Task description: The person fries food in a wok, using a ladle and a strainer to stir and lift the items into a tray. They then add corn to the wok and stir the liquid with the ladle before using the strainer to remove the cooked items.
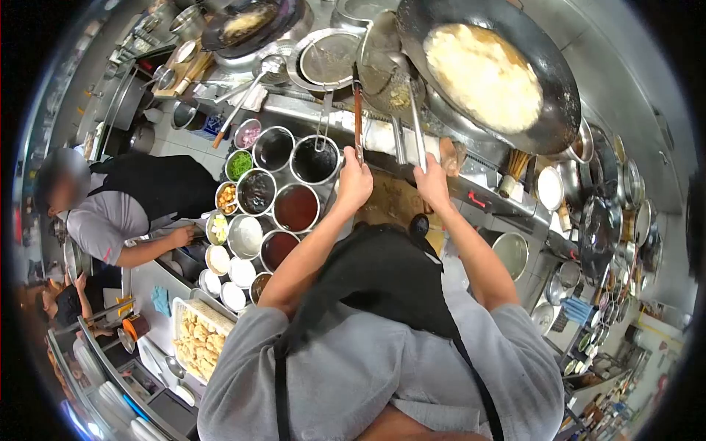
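Observation:
My left hand (354,184) is closed around the brown handle of a wide spider strainer (372,45). A few small bits lie in its mesh. My right hand (432,185) grips the long metal handle of a ladle (416,121), whose head rests over the strainer's mesh. Just right of both tools sits a big black wok (562,110), full of pale, foaming oil (482,77). Left of the strainer is a round sieve (329,57) on a pot.
Several metal pots of sauces (296,207) and seasonings stand at my left. A basket of fried pieces (198,334) is lower left. A co-worker (147,202) stands at the left counter. Another ladle (271,70) and a second wok (254,29) are at the upper left.

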Tool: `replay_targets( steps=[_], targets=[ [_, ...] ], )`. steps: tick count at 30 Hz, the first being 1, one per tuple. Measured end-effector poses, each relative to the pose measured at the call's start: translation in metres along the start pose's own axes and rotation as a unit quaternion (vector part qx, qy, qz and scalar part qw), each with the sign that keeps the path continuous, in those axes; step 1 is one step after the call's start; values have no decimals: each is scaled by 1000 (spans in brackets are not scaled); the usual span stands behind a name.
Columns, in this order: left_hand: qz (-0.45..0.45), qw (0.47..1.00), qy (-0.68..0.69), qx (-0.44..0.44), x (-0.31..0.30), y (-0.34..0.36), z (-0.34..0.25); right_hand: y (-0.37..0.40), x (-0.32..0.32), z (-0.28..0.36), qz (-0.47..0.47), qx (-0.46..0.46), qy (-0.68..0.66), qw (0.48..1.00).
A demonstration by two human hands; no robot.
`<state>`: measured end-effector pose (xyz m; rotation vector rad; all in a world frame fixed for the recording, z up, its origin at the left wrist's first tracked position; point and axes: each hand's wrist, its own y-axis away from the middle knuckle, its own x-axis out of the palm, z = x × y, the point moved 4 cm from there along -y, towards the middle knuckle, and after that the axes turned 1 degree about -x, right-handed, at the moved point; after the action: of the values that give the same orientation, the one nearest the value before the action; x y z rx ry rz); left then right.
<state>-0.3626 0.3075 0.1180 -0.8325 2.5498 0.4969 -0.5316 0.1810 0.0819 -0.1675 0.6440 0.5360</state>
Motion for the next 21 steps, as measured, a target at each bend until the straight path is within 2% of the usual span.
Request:
replay_targets(
  steps=[2,3,4,5,6,8,10,12,14,16,17,19,20,21],
  targets=[
    [-41,996,33,77,3,3,-6,3,-1,-6,-7,-4,27,1000],
    [-30,998,24,44,0,5,-9,6,-3,-2,13,0,48,999],
    [-65,991,-1,120,3,-3,12,7,-4,3,33,2,69,997],
    [-8,995,96,25,-5,0,10,11,-9,5,27,32,67,997],
    [50,978,191,-72,-13,8,4,12,-11,-1,29,35,69,997],
    [43,963,254,-77,-22,12,1,16,-24,-13,-20,-4,53,998],
    [21,953,297,-60,-31,5,-4,14,-23,-20,-10,-1,59,998],
    [19,942,332,-54,-35,-16,-4,10,-9,-32,-10,43,57,997],
    [35,913,396,-91,-36,-46,1,-2,14,-45,-39,40,63,996],
    [71,864,492,-85,-34,-76,11,-16,41,-81,-12,80,10,997],
    [54,886,450,-96,-33,-90,21,-15,34,-72,-8,79,16,997],
    [91,858,493,-111,-32,-107,45,-15,25,-44,135,209,-156,956],
    [114,849,502,-118,-32,-107,51,-17,26,-50,142,208,-149,956],
    [108,847,506,-121,-36,-101,47,-21,24,-55,66,111,-53,990]
  ],
)
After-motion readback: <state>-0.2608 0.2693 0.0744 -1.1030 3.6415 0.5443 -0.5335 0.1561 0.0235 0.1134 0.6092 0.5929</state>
